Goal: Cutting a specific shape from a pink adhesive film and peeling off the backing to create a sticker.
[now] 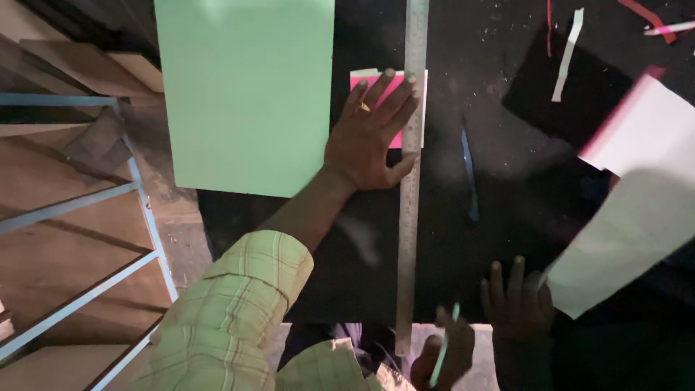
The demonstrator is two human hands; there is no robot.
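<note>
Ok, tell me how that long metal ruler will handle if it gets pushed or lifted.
The metal ruler looks thin and flat, so it would probably slide rather than roll. The left hand presses it beside the pink card, which suggests it shifts easily on the black board. Being so long, it may flex slightly when lifted by one end.

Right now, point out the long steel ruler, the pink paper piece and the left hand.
long steel ruler (410,217): head view, mid-length of blade.
pink paper piece (395,137): head view, lower right corner.
left hand (365,141): head view, back of hand.

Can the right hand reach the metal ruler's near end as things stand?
Probably yes. The right hand, holding a thin green stick, is right beside the metal ruler end; nothing lies between them.
</note>
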